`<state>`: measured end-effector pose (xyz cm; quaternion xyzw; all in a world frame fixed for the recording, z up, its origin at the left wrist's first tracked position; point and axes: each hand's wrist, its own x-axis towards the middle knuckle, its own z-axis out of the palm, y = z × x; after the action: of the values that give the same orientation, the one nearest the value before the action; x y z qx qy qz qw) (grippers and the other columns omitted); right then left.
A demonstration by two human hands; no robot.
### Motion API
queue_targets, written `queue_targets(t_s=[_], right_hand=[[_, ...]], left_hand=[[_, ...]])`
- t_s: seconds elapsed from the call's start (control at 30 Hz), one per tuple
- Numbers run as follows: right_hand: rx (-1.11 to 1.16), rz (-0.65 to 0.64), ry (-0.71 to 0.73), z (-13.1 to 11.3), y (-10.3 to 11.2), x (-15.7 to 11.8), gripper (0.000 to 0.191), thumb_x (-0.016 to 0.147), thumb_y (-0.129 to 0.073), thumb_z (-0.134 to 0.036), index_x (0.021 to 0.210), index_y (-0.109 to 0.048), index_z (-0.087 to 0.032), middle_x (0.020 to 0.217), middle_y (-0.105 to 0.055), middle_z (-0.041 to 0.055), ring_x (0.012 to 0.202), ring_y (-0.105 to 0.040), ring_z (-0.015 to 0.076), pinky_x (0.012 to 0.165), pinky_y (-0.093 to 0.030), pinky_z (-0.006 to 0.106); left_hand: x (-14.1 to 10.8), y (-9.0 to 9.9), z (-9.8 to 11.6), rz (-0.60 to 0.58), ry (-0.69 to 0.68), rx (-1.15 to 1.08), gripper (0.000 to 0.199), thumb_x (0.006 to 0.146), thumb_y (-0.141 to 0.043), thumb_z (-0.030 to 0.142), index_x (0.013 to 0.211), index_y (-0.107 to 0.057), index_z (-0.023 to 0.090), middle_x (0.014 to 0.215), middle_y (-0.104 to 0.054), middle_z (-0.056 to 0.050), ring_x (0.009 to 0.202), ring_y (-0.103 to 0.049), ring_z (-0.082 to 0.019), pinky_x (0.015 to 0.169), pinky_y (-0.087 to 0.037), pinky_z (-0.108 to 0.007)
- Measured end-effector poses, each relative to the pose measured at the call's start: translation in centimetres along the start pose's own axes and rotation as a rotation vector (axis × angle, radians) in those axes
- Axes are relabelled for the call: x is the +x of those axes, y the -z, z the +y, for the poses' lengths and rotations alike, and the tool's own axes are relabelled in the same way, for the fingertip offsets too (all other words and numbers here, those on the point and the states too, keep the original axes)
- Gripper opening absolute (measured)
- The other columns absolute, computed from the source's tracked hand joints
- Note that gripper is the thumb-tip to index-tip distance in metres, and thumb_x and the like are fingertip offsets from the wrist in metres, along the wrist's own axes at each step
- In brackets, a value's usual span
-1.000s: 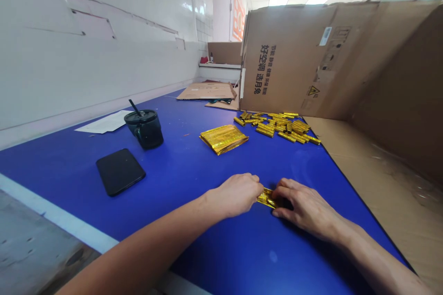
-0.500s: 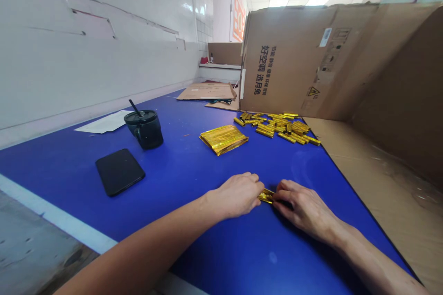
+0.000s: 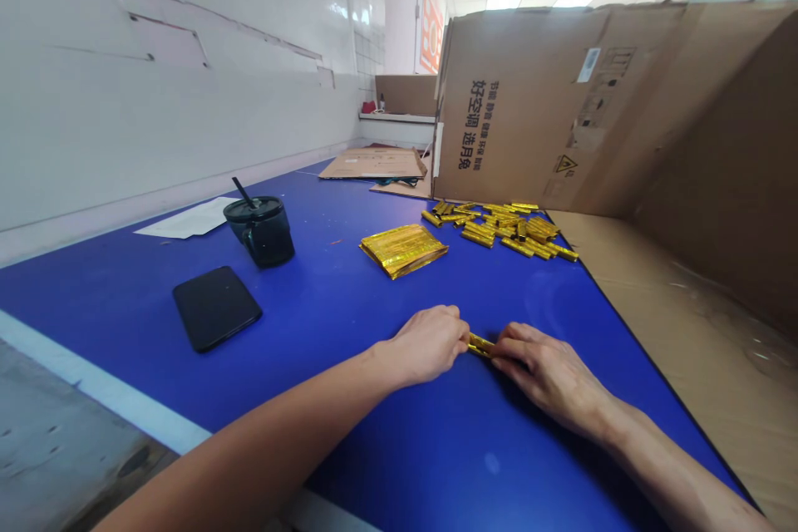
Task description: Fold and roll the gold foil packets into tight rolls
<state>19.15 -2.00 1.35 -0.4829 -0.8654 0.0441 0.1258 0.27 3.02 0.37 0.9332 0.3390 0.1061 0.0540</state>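
My left hand (image 3: 435, 341) pinches the left end of a narrow strip of gold foil paper (image 3: 480, 345), which looks partly rolled or folded. At its other end, the fingers of my right hand (image 3: 539, 362) are closed on the same piece. Both ends of the foil paper are hidden by my fingers. Ahead of my hands lies a flat stack of gold foil sheets (image 3: 403, 251). Farther right, by the cardboard, is a heap of small gold foil rolls (image 3: 499, 229).
The blue table (image 3: 324, 299) carries a dark lidded mug (image 3: 265, 237) with a handle sticking up, a black phone-like slab (image 3: 216, 307) and white paper (image 3: 187, 220). A large cardboard box (image 3: 529, 108) borders the right side. Flat cardboard (image 3: 372, 164) lies at the back.
The strip of foil paper between my hands has become narrower, more closed up. My left hand has shifted slightly left and up; my right hand has barely moved.
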Motion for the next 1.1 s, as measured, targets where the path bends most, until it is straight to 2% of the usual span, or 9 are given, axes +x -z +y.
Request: queue_targets(t_s=[0.1, 0.27, 0.37, 0.6, 0.9, 1.1], right_hand=[[-0.028, 0.006, -0.003, -0.3, 0.0, 0.0, 0.024, 0.085, -0.035, -0.022, 0.077, -0.058, -0.021, 0.076, -0.054, 0.0023, 0.071, -0.051, 0.0142, 0.064, -0.040, 0.025], [-0.037, -0.040, -0.011, -0.6, 0.4, -0.1, 0.012, 0.077, -0.047, -0.020, 0.081, -0.058, -0.022, 0.081, -0.054, 0.0024, 0.076, -0.051, 0.0155, 0.066, -0.041, 0.025], [-0.013, -0.036, -0.016, -0.4, 0.4, -0.1, 0.018, 0.080, -0.042, -0.016, 0.082, -0.059, -0.023, 0.082, -0.054, 0.0022, 0.076, -0.051, 0.0148, 0.066, -0.041, 0.025], [0.053, 0.027, -0.087, 0.4, -0.7, 0.1, 0.023, 0.084, -0.036, -0.021, 0.077, -0.058, -0.022, 0.077, -0.054, 0.0031, 0.072, -0.051, 0.0157, 0.065, -0.041, 0.028], [0.149, 0.138, -0.221, 0.9, -1.8, 0.4, 0.019, 0.081, -0.041, -0.028, 0.075, -0.058, -0.022, 0.078, -0.057, 0.0031, 0.074, -0.052, 0.0172, 0.067, -0.041, 0.029], [0.082, 0.162, -0.212, 1.1, -2.0, 0.4, 0.021, 0.081, -0.041, -0.025, 0.074, -0.060, -0.021, 0.091, -0.059, 0.0056, 0.082, -0.053, 0.0189, 0.073, -0.041, 0.033]], left_hand=[[0.0, 0.0, -0.2, -0.001, 0.017, -0.036, 0.017, 0.081, -0.042, 0.024, 0.080, -0.059, 0.020, 0.077, -0.052, -0.002, 0.073, -0.052, -0.015, 0.063, -0.039, -0.024], [0.2, 0.1, -0.4, -0.018, 0.027, -0.088, 0.016, 0.080, -0.044, 0.024, 0.081, -0.059, 0.020, 0.077, -0.054, -0.001, 0.072, -0.053, -0.014, 0.061, -0.038, -0.022], [0.3, 0.0, -0.5, -0.013, 0.034, -0.127, 0.015, 0.079, -0.044, 0.023, 0.080, -0.059, 0.020, 0.078, -0.056, -0.001, 0.071, -0.054, -0.014, 0.061, -0.038, -0.022], [0.4, -0.4, -0.6, -0.017, 0.090, -0.191, 0.011, 0.076, -0.046, 0.022, 0.079, -0.056, 0.021, 0.078, -0.059, 0.000, 0.071, -0.055, -0.014, 0.061, -0.037, -0.022], [0.2, 0.1, -0.1, -0.035, 0.150, -0.130, 0.016, 0.079, -0.041, 0.023, 0.080, -0.057, 0.020, 0.082, -0.058, -0.002, 0.075, -0.055, -0.015, 0.064, -0.038, -0.023], [0.0, 0.3, 0.1, -0.025, 0.136, -0.139, 0.011, 0.075, -0.049, 0.028, 0.082, -0.054, 0.021, 0.081, -0.056, -0.001, 0.073, -0.054, -0.015, 0.063, -0.039, -0.023]])
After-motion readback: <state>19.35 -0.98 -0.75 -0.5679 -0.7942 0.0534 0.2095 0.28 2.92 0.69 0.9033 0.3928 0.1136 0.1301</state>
